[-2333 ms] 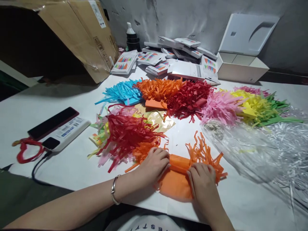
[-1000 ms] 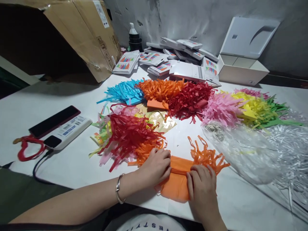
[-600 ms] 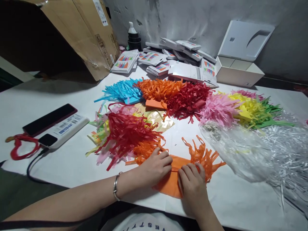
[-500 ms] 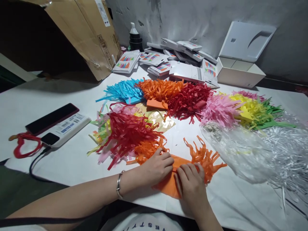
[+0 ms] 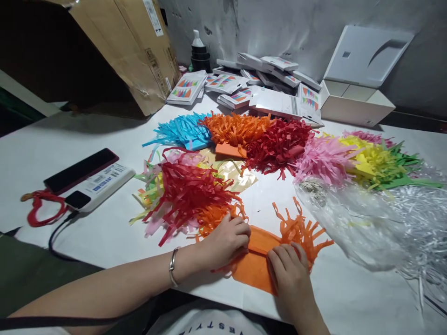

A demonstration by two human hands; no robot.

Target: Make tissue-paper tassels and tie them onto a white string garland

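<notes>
An orange tissue paper tassel sheet (image 5: 253, 270) lies on the table in front of me, with a folded ridge running across its middle. Cut fringe strips (image 5: 300, 232) spread from its right end, and more orange fringe shows beyond its left end. My left hand (image 5: 226, 239) grips the sheet's left part with bent fingers. At the right end of the fold, my right hand (image 5: 291, 272) has its fingers curled over the paper; the thumb is mostly hidden. A pile of red tissue fringe (image 5: 195, 190) lies just beyond my left hand.
Blue (image 5: 181, 130), orange (image 5: 237, 128), dark red (image 5: 279, 144), pink (image 5: 324, 158) and yellow fringe bundles (image 5: 366, 156) form an arc. Clear plastic (image 5: 352, 228) and silver strands lie right. Behind are flat boxes (image 5: 275, 102), a white open box (image 5: 356, 102) and a carton (image 5: 122, 46). A phone (image 5: 82, 170) lies left.
My right hand has slid right and slightly toward me along the paper, widening the gap between my hands. More of the folded ridge shows. The view has shifted slightly.
</notes>
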